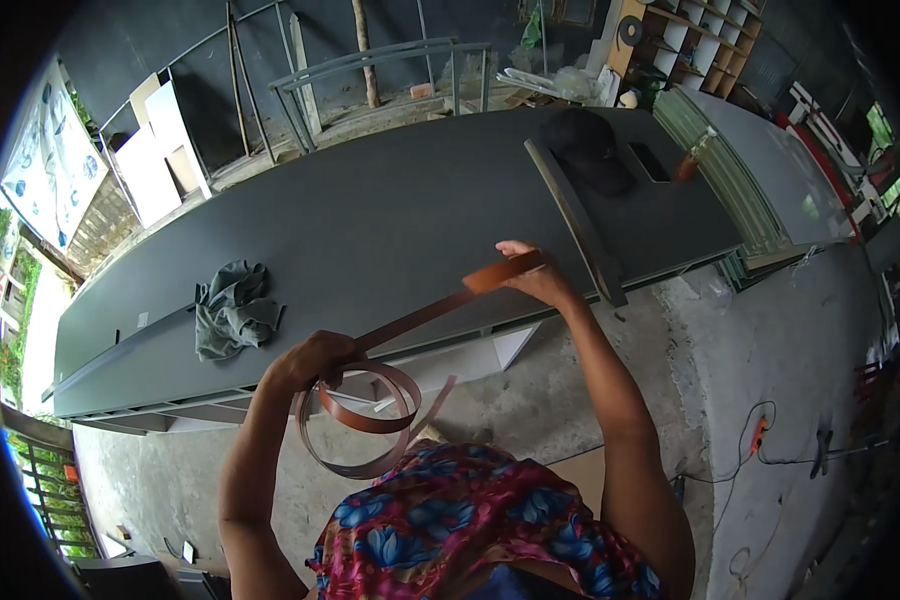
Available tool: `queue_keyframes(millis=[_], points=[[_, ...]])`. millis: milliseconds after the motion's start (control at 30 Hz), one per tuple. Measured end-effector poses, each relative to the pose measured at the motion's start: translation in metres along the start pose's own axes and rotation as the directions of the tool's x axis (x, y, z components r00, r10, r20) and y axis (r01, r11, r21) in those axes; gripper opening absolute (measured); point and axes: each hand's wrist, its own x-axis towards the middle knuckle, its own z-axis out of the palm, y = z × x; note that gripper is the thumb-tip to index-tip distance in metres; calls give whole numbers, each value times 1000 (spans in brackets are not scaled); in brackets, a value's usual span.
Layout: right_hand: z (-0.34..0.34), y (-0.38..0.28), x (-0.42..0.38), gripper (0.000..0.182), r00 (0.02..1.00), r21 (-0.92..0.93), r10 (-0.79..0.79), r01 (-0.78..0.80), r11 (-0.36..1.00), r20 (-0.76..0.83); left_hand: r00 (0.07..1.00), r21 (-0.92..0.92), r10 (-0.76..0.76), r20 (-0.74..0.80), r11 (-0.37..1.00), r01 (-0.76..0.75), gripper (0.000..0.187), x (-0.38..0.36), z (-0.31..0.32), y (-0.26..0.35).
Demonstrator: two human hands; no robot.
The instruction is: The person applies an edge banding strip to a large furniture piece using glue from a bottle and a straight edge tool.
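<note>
A brown edge banding strip (417,318) runs between my hands, over the near edge of a long dark grey panel (390,210). My left hand (315,361) is closed around the strip, and loose coils (370,420) of it hang below the fist. Farther right and higher, my right hand (535,278) grips the strip where it bends back in a wide orange-brown loop; its fingertips are partly hidden behind the strip. A crumpled grey-green cloth (235,310) lies on the panel to the left of my left hand.
A narrow board (575,225) lies across the panel near a black cap (585,150), a phone (649,162) and a reddish-brown bottle (687,165). Green-edged panels (720,170) are stacked at right. Cables and an orange power strip (757,437) lie on the concrete floor.
</note>
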Motion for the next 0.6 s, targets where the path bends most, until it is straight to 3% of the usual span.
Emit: queue_keyframes(millis=[67, 100, 200, 233, 333, 467, 600], points=[[-1, -4, 0, 49, 1000, -83, 20, -20, 996, -2, 999, -87, 4, 38, 996, -1, 37, 5, -1, 5], [-2, -2, 3, 43, 999, 44, -4, 5, 999, -36, 998, -128, 7, 60, 992, 0, 36, 6, -1, 11], [-9, 4, 16, 39, 987, 273, 162, -154, 950, -6, 988, -72, 83, 130, 995, -75, 41, 2, -3, 29], [-2, 13, 22, 34, 978, 369, 169, -115, 922, -119, 981, -47, 115, 157, 993, -109, 42, 4, -7, 28], [-4, 15, 29, 24, 934, 553, 322, -188, 811, -153, 954, -43, 183, 238, 983, -178, 44, 8, -14, 17], [15, 27, 43, 26, 844, 623, 530, -370, 690, -86, 917, -195, 224, 331, 967, -166, 41, 14, -16, -4], [38, 30, 60, 31, 842, 599, 526, -361, 715, -121, 912, -292, 258, 320, 942, -164, 39, 13, -14, -14]])
